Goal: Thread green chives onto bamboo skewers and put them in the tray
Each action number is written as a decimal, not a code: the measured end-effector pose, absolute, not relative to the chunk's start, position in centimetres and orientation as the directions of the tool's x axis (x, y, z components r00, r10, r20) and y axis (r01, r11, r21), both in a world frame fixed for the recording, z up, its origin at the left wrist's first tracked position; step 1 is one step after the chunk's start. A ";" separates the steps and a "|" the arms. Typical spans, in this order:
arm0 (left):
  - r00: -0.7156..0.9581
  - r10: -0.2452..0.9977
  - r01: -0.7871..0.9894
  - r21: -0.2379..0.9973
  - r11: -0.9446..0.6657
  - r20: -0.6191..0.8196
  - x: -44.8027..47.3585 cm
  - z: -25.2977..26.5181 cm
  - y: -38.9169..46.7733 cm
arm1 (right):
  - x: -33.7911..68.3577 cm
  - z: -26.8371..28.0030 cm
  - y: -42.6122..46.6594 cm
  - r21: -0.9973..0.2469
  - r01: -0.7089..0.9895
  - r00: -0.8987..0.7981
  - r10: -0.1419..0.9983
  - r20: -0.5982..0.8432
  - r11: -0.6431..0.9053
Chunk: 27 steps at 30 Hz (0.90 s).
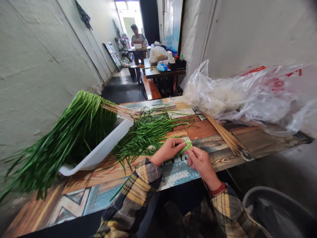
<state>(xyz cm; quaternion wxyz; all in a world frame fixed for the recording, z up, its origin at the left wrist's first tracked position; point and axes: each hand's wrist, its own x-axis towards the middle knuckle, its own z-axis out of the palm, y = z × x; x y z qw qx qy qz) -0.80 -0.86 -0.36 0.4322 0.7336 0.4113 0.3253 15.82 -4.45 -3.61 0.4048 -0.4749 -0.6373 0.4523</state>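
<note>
My left hand (169,150) is closed around a small bunch of garlic chives (188,144), its pale cut ends poking out to the right. Right against those ends, the fingers of my right hand (201,162) are pinched together; a thin stick, seemingly a bamboo skewer, shows below the palm, and its tip is hidden. Loose green chives (153,129) lie spread on the table beyond my left hand. To the left, a thick stack of skewered chives (81,122) rests in a white tray (99,148), skewer ends (121,110) pointing right.
Bare bamboo skewers (224,135) lie on the patterned wooden table (198,127) at right, partly under a clear plastic bag (237,92). A grey bin (262,191) stands below the right edge. Farther back are another table (160,72), a bench (150,87) and a seated person (138,39).
</note>
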 end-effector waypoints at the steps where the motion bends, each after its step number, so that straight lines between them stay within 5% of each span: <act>1: 0.428 0.894 0.334 0.897 -0.289 0.128 -0.9 -0.2 -0.9 | 15.8 -3.7 -4.4 -0.973 0.200 -0.230 0.971 0.069 0.116; 7: 0.382 0.910 0.327 0.897 -0.299 0.164 -1.4 -0.2 -0.9 | 16.6 -4.3 -3.6 -0.999 0.025 -0.202 0.979 0.035 0.041; 18: 0.383 0.913 0.290 0.920 -0.262 0.140 -1.0 -1.7 -0.9 | 15.8 -3.5 -2.0 -0.880 0.418 -0.225 0.964 0.141 0.226; 27: 0.283 0.940 0.611 0.719 -0.332 0.193 -0.9 -1.2 -1.8 | 14.6 -4.7 -1.6 -0.892 0.414 -0.180 0.977 0.117 0.183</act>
